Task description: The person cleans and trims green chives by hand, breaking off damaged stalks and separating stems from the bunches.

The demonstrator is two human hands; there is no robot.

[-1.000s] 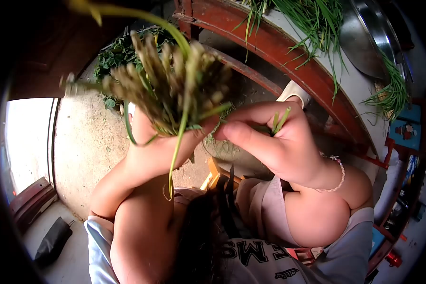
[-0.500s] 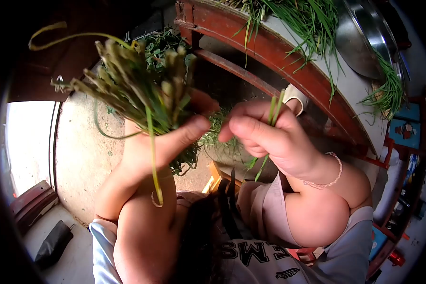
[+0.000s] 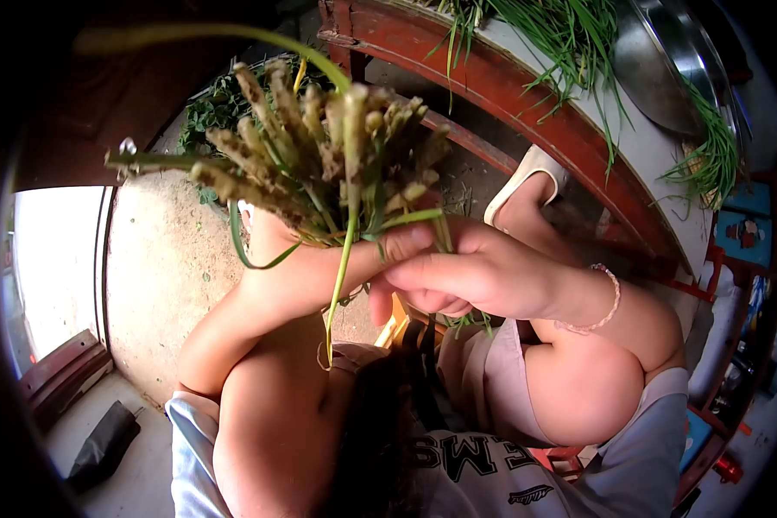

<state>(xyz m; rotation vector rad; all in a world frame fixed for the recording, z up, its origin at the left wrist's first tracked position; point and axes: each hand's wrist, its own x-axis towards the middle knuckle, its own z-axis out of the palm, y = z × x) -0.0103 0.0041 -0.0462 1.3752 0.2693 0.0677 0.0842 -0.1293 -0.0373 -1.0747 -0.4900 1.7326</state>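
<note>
My left hand is wrapped round a thick bunch of chives, its pale, soil-marked root ends pointing up and away from me. Loose yellow-green blades hang out of the bunch, one curling down past my wrist. Close against it, my right hand, with a braided bracelet on the wrist, is closed in a pinch on a few chive stalks. Their tips show above the thumb and green ends below the fingers. The hands meet at the fingers, and the bunch's leafy part is mostly hidden behind them.
A red-edged table at the upper right bears more chives and a metal basin. Dark leafy greens lie on the floor behind the bunch. A red rack stands at the right, and a black object lies lower left.
My right hand has moved left and down to meet my left hand, bringing its stalks to the bunch. The bunch has shifted right and turned its root ends more towards me.
</note>
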